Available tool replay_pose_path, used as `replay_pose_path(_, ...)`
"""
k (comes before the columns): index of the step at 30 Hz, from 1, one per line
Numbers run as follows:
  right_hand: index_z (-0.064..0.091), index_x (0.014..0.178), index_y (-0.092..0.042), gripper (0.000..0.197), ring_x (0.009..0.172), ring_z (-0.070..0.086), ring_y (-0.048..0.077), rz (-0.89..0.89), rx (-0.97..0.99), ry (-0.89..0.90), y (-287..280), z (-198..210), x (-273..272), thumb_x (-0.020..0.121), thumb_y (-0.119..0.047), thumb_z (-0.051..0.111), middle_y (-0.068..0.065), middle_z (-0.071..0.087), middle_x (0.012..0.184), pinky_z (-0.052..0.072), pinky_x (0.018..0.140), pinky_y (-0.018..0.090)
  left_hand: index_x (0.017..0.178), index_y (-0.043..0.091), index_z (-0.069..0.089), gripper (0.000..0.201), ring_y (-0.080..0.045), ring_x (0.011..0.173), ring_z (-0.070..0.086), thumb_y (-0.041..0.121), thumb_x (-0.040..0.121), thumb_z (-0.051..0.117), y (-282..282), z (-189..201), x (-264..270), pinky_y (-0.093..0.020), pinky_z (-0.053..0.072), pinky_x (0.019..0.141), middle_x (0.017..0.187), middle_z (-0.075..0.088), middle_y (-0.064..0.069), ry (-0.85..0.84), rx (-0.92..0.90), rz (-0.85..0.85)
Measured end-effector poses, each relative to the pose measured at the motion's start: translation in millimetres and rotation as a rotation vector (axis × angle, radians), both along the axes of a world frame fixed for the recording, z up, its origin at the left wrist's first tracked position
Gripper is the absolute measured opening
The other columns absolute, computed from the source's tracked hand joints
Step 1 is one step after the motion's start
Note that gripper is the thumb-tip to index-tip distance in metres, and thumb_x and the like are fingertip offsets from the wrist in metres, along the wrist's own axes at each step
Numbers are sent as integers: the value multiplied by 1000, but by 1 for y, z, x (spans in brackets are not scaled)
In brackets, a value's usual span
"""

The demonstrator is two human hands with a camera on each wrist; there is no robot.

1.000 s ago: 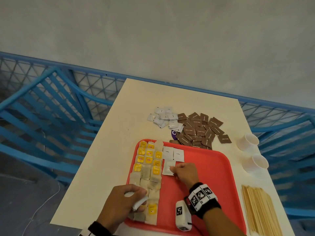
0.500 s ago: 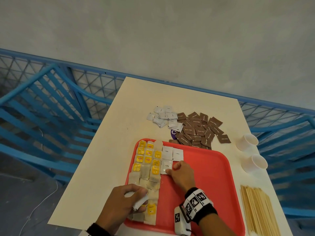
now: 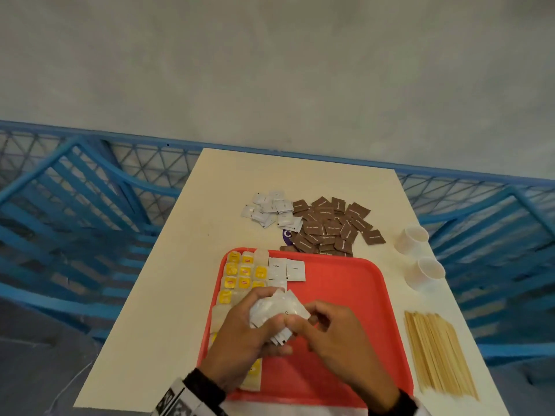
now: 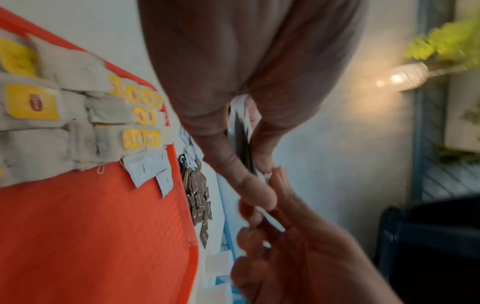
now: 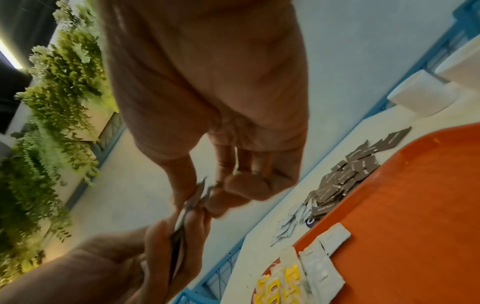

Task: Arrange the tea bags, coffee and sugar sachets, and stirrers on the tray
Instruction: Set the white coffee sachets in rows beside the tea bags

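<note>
Over the near left of the red tray (image 3: 345, 295), my left hand (image 3: 267, 322) grips a stack of white sachets (image 3: 276, 309). My right hand (image 3: 303, 321) pinches the edge of the top white sachet (image 3: 295, 307) of that stack. The left wrist view shows the stack (image 4: 242, 142) edge-on between thumb and fingers, with the right hand's fingertips (image 4: 275, 185) on it. Tea bags (image 3: 240, 274) with yellow tags lie in columns along the tray's left side. Two white sachets (image 3: 286, 268) lie flat beside them, and a third is partly hidden behind my left hand.
Beyond the tray, loose white sachets (image 3: 271, 210) and brown sachets (image 3: 330, 226) lie in piles on the cream table (image 3: 186, 265). Two white cups (image 3: 419, 256) stand at the right edge. Wooden stirrers (image 3: 435, 352) lie in a bundle right of the tray. A blue railing (image 3: 90, 205) surrounds the table.
My right hand left the third sachet on the tray and drew back to the stack. My left hand lifted the stack and moved right over the tray to meet it.
</note>
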State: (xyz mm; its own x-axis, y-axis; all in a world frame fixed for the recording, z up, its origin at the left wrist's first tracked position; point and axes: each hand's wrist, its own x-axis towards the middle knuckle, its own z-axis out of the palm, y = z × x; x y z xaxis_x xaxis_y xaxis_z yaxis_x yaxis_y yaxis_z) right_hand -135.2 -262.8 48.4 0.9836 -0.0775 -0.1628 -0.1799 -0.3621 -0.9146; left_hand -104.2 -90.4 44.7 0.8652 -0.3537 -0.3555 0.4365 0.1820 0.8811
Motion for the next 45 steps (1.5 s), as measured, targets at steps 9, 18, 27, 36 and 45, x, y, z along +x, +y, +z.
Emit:
replay_pose_path(9, 70, 62, -13, 37, 52, 52, 10, -124, 190, 22, -24, 7, -13, 93, -32, 65, 2, 66, 59, 40, 53, 18, 96, 12, 68, 16, -26, 57, 66, 27, 93, 64, -3, 10, -14, -26, 49, 39, 71, 68, -11, -77, 181, -183)
replay_pose_path(18, 77, 82, -14, 22, 65, 57, 5, -47, 203, -52, -19, 12, 0, 89, -33, 70, 0, 72, 73, 45, 61, 20, 94, -1, 62, 35, -31, 56, 67, 33, 89, 69, 1, 8, -13, -23, 45, 36, 71, 69, -17, -109, 234, -289)
replay_pose_path(27, 76, 78, -13, 32, 59, 50, 5, -140, 269, 19, -25, 14, 22, 90, -40, 66, -6, 65, 65, 40, 54, 18, 84, 7, 64, 23, -36, 57, 68, 28, 90, 68, 6, 1, -7, -24, 45, 36, 73, 71, -19, -139, 235, -199)
replay_pose_path(36, 73, 85, -7, 23, 58, 55, 7, -132, 314, 91, -18, -7, 14, 81, -29, 78, -3, 67, 67, 42, 54, 19, 93, -3, 62, 29, -29, 56, 67, 26, 93, 65, 3, -19, -4, -23, 44, 36, 69, 69, -15, -72, 207, -111)
replay_pose_path(45, 70, 81, 3, 25, 55, 51, 14, -259, 105, 305, -44, -82, 65, 91, -20, 71, 3, 60, 59, 43, 51, 23, 94, 6, 70, 27, -30, 55, 63, 33, 91, 68, 20, -49, -6, -26, 47, 42, 71, 69, -19, 52, 235, -78)
